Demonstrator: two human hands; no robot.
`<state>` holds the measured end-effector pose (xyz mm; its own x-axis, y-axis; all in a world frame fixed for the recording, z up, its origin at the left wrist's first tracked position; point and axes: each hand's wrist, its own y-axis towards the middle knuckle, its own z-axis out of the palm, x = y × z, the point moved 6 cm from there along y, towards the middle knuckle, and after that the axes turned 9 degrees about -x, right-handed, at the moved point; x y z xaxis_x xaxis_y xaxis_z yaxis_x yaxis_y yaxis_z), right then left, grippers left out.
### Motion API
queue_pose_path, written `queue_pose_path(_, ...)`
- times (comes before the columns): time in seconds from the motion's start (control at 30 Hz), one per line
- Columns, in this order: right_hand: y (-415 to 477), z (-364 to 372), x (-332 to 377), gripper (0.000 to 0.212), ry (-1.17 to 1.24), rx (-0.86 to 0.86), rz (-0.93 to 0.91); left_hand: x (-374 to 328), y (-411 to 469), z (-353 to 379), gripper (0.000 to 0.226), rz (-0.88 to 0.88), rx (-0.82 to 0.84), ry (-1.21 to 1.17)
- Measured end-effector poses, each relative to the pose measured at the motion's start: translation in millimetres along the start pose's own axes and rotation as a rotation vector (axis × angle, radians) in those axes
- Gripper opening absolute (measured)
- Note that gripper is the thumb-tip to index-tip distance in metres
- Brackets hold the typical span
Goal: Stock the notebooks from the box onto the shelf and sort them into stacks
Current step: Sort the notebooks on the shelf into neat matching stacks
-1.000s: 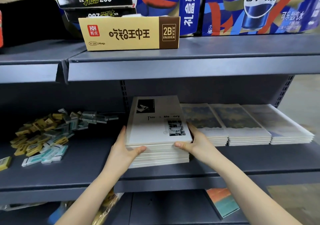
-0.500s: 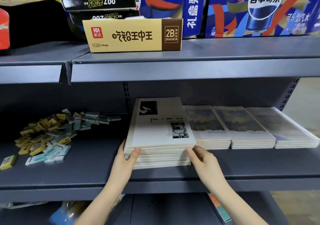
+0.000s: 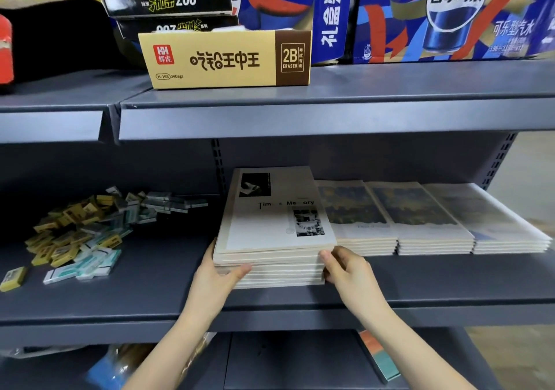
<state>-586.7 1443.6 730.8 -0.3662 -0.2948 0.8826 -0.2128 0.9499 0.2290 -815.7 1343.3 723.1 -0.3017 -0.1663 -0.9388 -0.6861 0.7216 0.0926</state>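
Head view: the notebook stack lies flat on the middle shelf, near the centre of the frame, its top cover pale with two dark photos. My left grip is clamped on the stack's corner at 7 o'clock, the thumb lying across the front edge and the fingers running up the left side. My right grip is together at the 5 o'clock corner, its curled fingertips pinching the upper notebooks there. At 3 o'clock from the stack, three lower stacks with dark blue covers sit side by side, the nearest touching it. At 9 o'clock, well apart, lies a loose heap of small erasers. On the shelf above, at 12 o'clock, stands a yellow eraser box, with blue cola cartons behind it.
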Motion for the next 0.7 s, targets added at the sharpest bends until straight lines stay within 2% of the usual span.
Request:
queue_pose_path(0.07, -1, 1, 1, 0.027, -0.004, 0.026, 0.011, 2, 0, 0, 0.078, 0.01, 0.022, 0.038)
queue_pose_path(0.17, -5, 9, 0, 0.006, -0.027, 0.108, 0.029, 2, 0, -2, 0.084, 0.019, 0.041, 0.064)
queue_pose_path(0.33, -7, 17, -9, 0.025, -0.112, 0.092, 0.057, -2, 3, -4, 0.079, 0.041, 0.039, 0.116)
queue_pose_path(0.47, -7, 17, -6, 0.025, -0.236, 0.037, 0.012, -5, 2, -4, 0.074, 0.036, 0.033, 0.138)
queue_pose_path(0.7, 1, 12, -3, 0.03, -0.272, 0.051, 0.027, -8, 5, -6, 0.073, 0.06, 0.027, 0.161)
